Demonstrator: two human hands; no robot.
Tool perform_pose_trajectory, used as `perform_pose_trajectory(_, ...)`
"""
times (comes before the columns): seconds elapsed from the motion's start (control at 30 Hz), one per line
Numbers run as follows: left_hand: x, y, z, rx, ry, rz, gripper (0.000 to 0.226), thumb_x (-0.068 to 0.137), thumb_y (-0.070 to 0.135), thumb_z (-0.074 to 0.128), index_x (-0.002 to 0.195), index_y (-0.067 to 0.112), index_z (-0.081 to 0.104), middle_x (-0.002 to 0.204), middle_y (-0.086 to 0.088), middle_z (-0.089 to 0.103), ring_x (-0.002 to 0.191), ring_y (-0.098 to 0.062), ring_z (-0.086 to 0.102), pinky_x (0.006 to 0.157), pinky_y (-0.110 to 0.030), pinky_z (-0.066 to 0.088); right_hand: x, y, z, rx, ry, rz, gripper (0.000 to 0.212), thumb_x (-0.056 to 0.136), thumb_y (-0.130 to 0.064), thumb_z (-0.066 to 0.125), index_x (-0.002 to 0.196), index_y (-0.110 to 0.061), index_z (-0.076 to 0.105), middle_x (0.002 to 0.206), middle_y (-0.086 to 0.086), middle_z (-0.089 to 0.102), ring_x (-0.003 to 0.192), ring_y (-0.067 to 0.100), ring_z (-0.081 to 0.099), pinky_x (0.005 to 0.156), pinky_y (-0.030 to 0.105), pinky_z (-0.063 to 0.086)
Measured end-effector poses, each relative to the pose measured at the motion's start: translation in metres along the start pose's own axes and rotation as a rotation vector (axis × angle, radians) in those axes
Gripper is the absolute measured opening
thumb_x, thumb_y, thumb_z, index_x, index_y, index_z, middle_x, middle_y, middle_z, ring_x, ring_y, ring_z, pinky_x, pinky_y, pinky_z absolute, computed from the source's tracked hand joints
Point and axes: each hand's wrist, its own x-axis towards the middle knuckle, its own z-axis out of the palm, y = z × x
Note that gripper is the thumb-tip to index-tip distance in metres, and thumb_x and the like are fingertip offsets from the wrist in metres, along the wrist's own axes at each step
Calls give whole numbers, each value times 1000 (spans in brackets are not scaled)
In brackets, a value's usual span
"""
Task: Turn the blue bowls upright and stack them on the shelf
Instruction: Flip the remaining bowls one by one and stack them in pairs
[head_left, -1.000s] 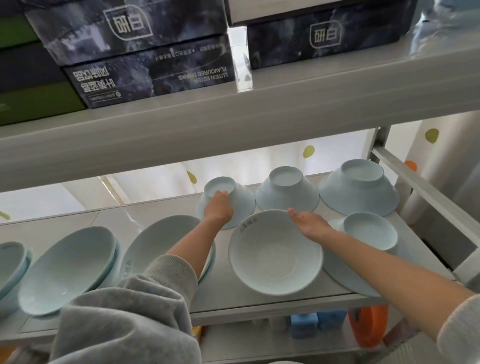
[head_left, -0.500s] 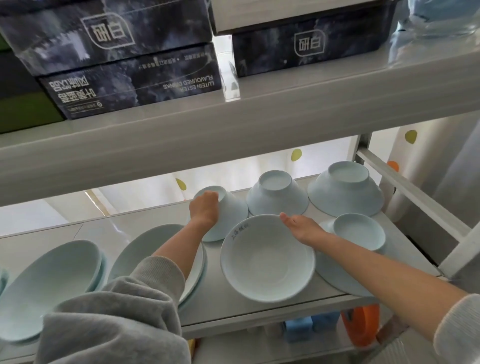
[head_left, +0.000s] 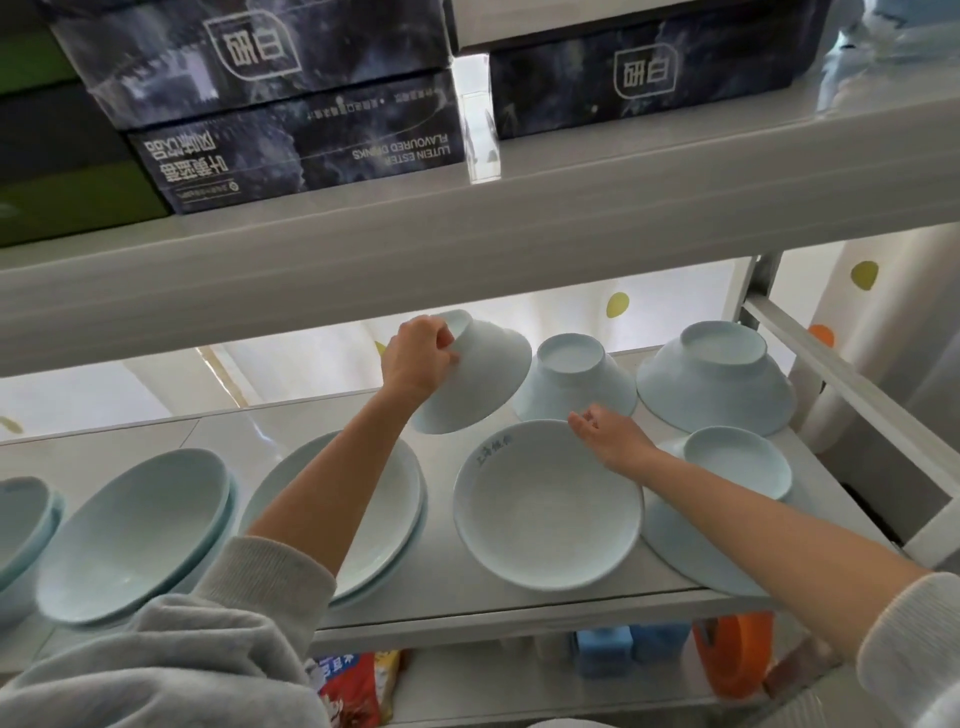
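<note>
My left hand (head_left: 415, 358) gripped a tilted blue bowl (head_left: 480, 382) by its foot, clear of the shelf (head_left: 519, 608); my right hand (head_left: 610, 439) lay loose-fingered at the far rim of the upright bowl (head_left: 545, 512). I judged a slow wrist roll best (upper shelf (head_left: 467, 249) close), then nesting. A dark box (head_left: 311, 150) read "LUTEIN ESTER FLAVOURED DRINKS", upside down.
</note>
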Motion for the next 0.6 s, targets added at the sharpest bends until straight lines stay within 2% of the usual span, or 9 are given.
perform_pose_trajectory(0.03,-2,4,-4,-42,-13,-8,10,78,11,68,88,10,67,96,-6,68,91,-29,60,72,-31,44,0,-3,0,18,28,-4,37,96,-43,41,117,-14,49,110,8,59,102,28,56,82,35,42)
perform_pose_trajectory(0.1,-7,13,-12,-140,-46,-9,9,74,9,71,83,10,67,87,-4,65,84,-25,59,75,-33,48,1,-11,-3,71,112,-49,53,92,-36,52,137,-17,33,127,9,54,112,28,55,89,38,44)
perform_pose_trajectory(0.17,-15,22,-19,-278,-109,-2,10,72,6,74,80,8,68,79,-3,61,71,-18,55,69,-31,48,2,-22,-7,136,208,-130,66,88,-31,60,142,-19,24,135,10,47,115,28,54,92,41,46)
perform_pose_trajectory(0.27,-28,29,-30,-542,-289,-26,11,73,-1,74,74,7,65,69,-4,57,55,-11,45,49,-19,38,3,-33,-18,200,317,-289,74,86,-25,65,145,-17,21,140,10,41,117,26,51,91,36,43)
perform_pose_trajectory(0.3,-30,28,-34,-608,-335,-35,12,74,-1,73,73,8,64,67,-5,56,54,-11,43,45,-16,34,3,-35,-22,232,346,-338,69,86,-23,64,144,-16,26,139,10,43,119,25,50,91,33,42)
perform_pose_trajectory(0.37,-33,24,-39,-702,-377,-56,13,77,0,71,73,11,64,66,-5,53,55,-11,40,47,-15,30,4,-35,-32,234,370,-408,45,91,-22,58,133,-12,44,133,10,52,118,26,52,92,31,41)
perform_pose_trajectory(0.43,-34,20,-44,-778,-393,-81,10,80,2,69,76,11,65,66,-4,53,57,-11,41,50,-15,33,4,-36,-40,221,375,-456,27,95,-24,51,114,-6,59,116,11,63,103,30,59,85,31,45)
perform_pose_trajectory(0.5,-34,19,-47,-845,-387,-88,7,81,2,67,80,10,66,64,0,58,57,-10,48,51,-13,39,2,-40,-46,273,432,-502,25,95,-25,50,98,-3,59,94,12,67,81,31,60,73,34,47)
perform_pose_trajectory(0.6,-35,23,-51,-931,-333,-57,10,83,-1,64,79,9,65,61,4,60,51,-5,54,52,-13,45,-3,-50,-51,327,528,-549,28,95,-28,50,90,-1,58,81,11,64,67,25,52,64,34,44)
